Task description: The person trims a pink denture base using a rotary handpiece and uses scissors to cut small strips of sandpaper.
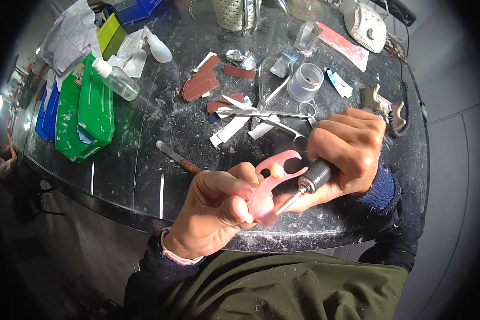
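My left hand (pixel 213 208) pinches a pink partial denture (pixel 261 200) between thumb and fingers, above the table's near edge. A single yellowish tooth (pixel 277 170) shows on it, and a curved pink arm extends toward the upper right. Wrapped in my right hand (pixel 349 149) is a dark rotary handpiece (pixel 318 175), its metal shank pointing down and left. The bit's end meets, or lies very close to, the denture's lower edge; whether they touch I cannot tell. Beyond my hands lie scissors (pixel 261 112) and a brown-handled knife (pixel 178 157).
Brown sandpaper strips (pixel 200 85) and a clear cup (pixel 305 81) lie across the dusty black table. Green bins (pixel 72 120) and a spray bottle (pixel 116 80) stand left. Dental casts (pixel 383 104) sit beyond my right hand; a white control unit (pixel 365 26) stands far right.
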{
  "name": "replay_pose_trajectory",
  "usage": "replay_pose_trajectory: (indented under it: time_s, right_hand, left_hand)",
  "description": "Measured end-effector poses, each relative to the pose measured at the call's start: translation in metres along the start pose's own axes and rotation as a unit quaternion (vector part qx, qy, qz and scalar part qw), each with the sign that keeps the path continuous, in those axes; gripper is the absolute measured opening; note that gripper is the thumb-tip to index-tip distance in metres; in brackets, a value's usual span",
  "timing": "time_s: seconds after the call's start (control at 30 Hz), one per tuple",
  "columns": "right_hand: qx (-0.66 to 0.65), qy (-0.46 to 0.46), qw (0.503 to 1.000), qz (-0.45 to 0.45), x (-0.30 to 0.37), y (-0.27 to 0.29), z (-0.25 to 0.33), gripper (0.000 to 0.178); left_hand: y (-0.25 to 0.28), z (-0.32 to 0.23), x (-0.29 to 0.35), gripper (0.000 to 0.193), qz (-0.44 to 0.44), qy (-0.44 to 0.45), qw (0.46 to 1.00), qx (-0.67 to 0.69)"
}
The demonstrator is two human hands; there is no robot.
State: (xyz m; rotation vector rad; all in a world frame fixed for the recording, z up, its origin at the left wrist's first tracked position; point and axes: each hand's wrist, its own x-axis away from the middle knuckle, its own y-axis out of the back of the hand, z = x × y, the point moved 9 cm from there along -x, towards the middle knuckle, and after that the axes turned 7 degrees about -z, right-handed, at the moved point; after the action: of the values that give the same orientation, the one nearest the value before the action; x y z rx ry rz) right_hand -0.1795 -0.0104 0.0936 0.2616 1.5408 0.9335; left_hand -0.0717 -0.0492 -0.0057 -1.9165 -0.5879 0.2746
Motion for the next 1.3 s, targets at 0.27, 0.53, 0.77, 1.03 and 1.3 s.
replay_pose_trajectory:
  time_s: [0.27, 0.53, 0.77, 1.03, 1.3]
  right_hand:
    - [0.003, 0.028, 1.000, -0.010, 0.004, 0.000, 0.001, 0.071]
    - [0.030, 0.039, 0.999, -0.002, 0.001, 0.003, 0.000, 0.070]
    - [0.061, 0.061, 0.996, -0.014, 0.004, 0.006, 0.005, 0.074]
    - [0.056, 0.079, 0.995, 0.014, 0.004, 0.008, 0.005, 0.070]
    - [0.031, 0.038, 0.999, -0.022, 0.001, 0.011, 0.001, 0.070]
  left_hand:
    - [-0.002, -0.003, -0.003, 0.025, -0.010, -0.025, 1.000, -0.008]
    - [-0.003, -0.007, -0.001, 0.023, -0.019, -0.041, 0.996, -0.077]
    - [-0.006, -0.005, 0.000, 0.021, -0.011, -0.037, 0.996, -0.078]
    - [-0.006, -0.005, -0.001, 0.020, -0.007, -0.032, 0.995, -0.094]
    - [-0.009, 0.000, -0.003, 0.022, 0.002, -0.018, 0.999, -0.043]
